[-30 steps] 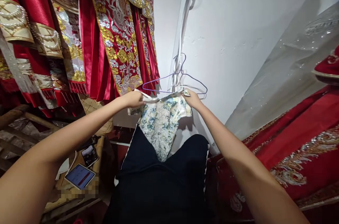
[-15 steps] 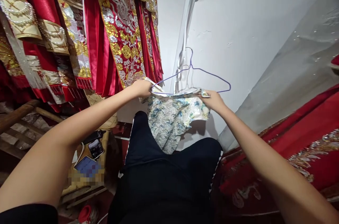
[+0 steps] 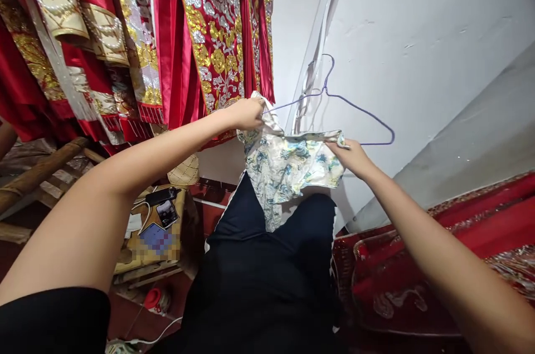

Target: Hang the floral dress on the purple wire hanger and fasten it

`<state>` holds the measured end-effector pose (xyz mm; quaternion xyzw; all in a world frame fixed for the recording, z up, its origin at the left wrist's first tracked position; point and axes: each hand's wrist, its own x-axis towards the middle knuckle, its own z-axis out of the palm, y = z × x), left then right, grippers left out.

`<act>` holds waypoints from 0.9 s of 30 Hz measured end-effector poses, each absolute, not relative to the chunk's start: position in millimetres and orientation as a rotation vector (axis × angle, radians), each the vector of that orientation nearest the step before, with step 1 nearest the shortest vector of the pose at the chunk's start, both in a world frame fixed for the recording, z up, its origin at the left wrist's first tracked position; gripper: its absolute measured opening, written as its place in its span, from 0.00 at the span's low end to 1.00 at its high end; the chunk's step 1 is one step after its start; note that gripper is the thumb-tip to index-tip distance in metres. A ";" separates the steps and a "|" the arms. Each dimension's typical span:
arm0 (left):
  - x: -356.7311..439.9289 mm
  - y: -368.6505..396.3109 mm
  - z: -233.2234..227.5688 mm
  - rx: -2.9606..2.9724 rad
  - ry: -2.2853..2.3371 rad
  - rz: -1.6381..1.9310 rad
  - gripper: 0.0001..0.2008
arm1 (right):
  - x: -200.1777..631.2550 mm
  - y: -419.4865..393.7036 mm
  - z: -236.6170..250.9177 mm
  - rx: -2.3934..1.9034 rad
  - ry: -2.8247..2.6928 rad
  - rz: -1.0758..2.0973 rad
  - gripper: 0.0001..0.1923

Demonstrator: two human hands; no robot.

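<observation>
A white garment with a blue, green and yellow pattern [image 3: 288, 167] hangs between my two hands, its lower part falling between my knees. My left hand [image 3: 248, 113] is closed on its upper left edge, where the left end of a purple wire hanger [image 3: 361, 104] goes into the cloth. At the upper right edge my right hand [image 3: 353, 156] pinches the cloth, fingers partly hidden beneath it. The hanger's right end sticks out bare beyond that hand, and its hook points up in front of the wall.
Red embroidered costumes [image 3: 221, 36] hang at the left. A small bamboo stand [image 3: 173, 262] at lower left bears phones [image 3: 167, 213] and a white cable. Red cloth [image 3: 480, 231] lies at the right. The white wall [image 3: 401, 53] is close ahead.
My left hand has risen relative to the right, tilting the hanger and cloth down to the right. More of the hanger's right arm shows past the cloth. The head view has also shifted.
</observation>
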<state>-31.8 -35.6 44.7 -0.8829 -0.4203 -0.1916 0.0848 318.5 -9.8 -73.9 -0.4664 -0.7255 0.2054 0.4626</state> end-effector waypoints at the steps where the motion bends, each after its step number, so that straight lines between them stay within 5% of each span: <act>1: -27.7 -27.7 43.7 -2.655 -1.175 -0.641 0.11 | 311.4 -13.9 -76.5 -1.105 -1.773 0.552 0.18; 5: -6.6 -3.3 36.3 -2.630 -1.020 -1.010 0.08 | 286.0 -32.0 -77.8 -1.030 -1.792 0.610 0.20; 9: 1.2 7.8 27.9 -2.611 -1.103 -1.029 0.20 | 293.7 -52.3 -62.8 -0.984 -1.925 0.402 0.22; 14: -10.2 11.2 29.2 -2.542 -1.134 -0.908 0.21 | 334.1 -77.1 -45.6 -1.086 -1.629 0.001 0.48; 17: -13.8 12.6 33.6 -2.505 -1.137 -0.878 0.19 | 353.2 -82.0 -40.4 -1.131 -1.570 -0.060 0.54; 27: -25.7 9.4 42.0 -2.308 -1.320 -0.995 0.13 | 367.5 -96.0 12.9 -1.337 -1.985 0.099 0.18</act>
